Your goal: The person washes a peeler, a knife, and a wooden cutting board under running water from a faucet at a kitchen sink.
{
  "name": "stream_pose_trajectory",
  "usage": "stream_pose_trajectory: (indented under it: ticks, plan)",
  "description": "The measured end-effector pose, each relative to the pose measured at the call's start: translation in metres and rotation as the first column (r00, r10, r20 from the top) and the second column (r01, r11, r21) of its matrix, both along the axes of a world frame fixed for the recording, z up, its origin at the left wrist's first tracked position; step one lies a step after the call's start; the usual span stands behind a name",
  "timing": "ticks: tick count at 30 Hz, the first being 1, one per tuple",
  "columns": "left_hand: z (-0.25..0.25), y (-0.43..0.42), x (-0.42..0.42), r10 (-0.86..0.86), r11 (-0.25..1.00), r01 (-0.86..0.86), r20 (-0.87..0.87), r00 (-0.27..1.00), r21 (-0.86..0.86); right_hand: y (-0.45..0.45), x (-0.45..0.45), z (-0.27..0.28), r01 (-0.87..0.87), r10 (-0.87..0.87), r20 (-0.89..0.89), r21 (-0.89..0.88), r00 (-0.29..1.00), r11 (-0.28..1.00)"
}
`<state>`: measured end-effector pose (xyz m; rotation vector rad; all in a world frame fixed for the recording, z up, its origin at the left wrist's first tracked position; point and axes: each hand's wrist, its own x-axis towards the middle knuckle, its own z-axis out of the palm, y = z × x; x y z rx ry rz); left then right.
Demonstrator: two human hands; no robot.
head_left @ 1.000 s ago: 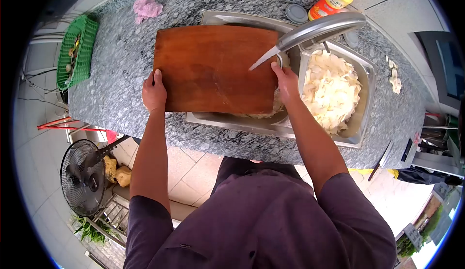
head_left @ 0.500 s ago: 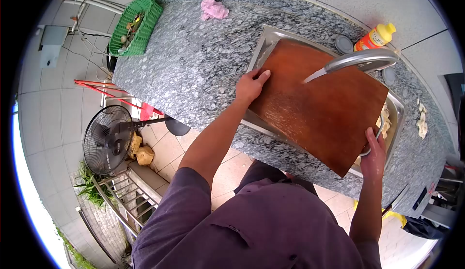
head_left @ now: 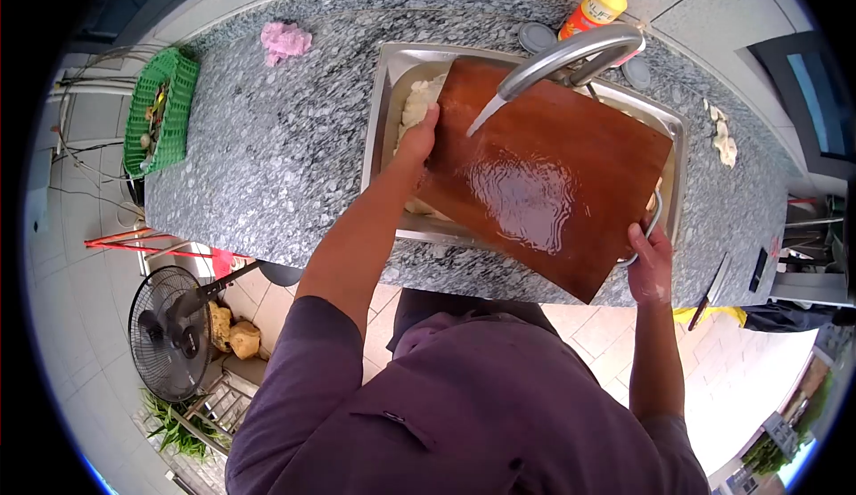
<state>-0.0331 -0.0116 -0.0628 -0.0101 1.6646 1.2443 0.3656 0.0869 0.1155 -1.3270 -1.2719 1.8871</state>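
A reddish-brown wooden cutting board (head_left: 571,147) lies tilted over the metal sink (head_left: 385,85), its near corner past the sink's front rim. Water runs onto it from the curved faucet (head_left: 557,53) and spreads in a rippling sheet. My left hand (head_left: 417,145) is closed on the board's left edge, thumb on top. At the other end my right hand (head_left: 651,261) grips the board's right edge by its metal handle (head_left: 657,212); its fingers are partly hidden beneath. Pale, lumpy pieces (head_left: 419,107) show in the sink beside the board.
Behind the sink stand a yellow-capped bottle (head_left: 596,6) and round grey lids (head_left: 537,37). A pink cloth (head_left: 285,42) and a green basket (head_left: 162,111) sit on the granite counter (head_left: 294,138) to the left. A knife (head_left: 709,292) lies at the right front edge.
The board has shifted left in the sink, uncovering pale pieces at its left side. Water now spreads across its middle in a shiny sheet. My view has turned to the right.
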Motion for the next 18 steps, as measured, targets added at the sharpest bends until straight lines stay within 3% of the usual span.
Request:
stream_pose_trajectory:
  ticks: [2, 3, 4, 6, 9, 12, 15, 18]
  plan:
    - [0.049, 0.002, -0.004, -0.168, 0.974, 0.142, -0.145, 0.975, -0.174, -0.006, 0.001, -0.010, 0.107, -0.111, -0.043, -0.092, 0.993, 0.990]
    - [0.024, 0.001, -0.023, -0.234, 0.971, 0.230, -0.063, 0.970, -0.061, -0.012, 0.003, -0.021, 0.147, -0.149, -0.014, -0.087, 0.989, 0.985]
    - [0.061, 0.001, -0.024, -0.304, 0.953, 0.304, 0.022, 0.952, 0.016, -0.018, 0.000, -0.025, 0.184, -0.183, 0.013, -0.082, 0.983, 0.979]
    - [0.071, 0.000, -0.044, -0.420, 0.907, 0.420, 0.039, 0.907, 0.003, -0.032, -0.008, -0.030, 0.229, -0.237, -0.073, -0.110, 0.969, 0.967]
    - [0.112, -0.015, -0.066, -0.646, 0.763, 0.638, -0.078, 0.760, -0.104, -0.061, -0.031, -0.006, 0.317, -0.350, -0.127, -0.226, 0.928, 0.921]
    - [0.130, -0.041, -0.104, -0.784, 0.619, 0.784, 0.029, 0.620, -0.049, -0.084, -0.035, 0.005, 0.291, -0.346, -0.153, -0.296, 0.926, 0.910]
    - [0.176, -0.074, -0.111, -0.720, 0.690, 0.723, 0.070, 0.690, -0.040, -0.107, -0.030, 0.011, 0.256, -0.328, -0.141, -0.373, 0.934, 0.891]
    - [0.190, -0.104, -0.118, -0.569, 0.820, 0.572, 0.137, 0.811, 0.017, -0.120, -0.038, 0.014, 0.313, -0.417, -0.137, -0.466, 0.898, 0.828]
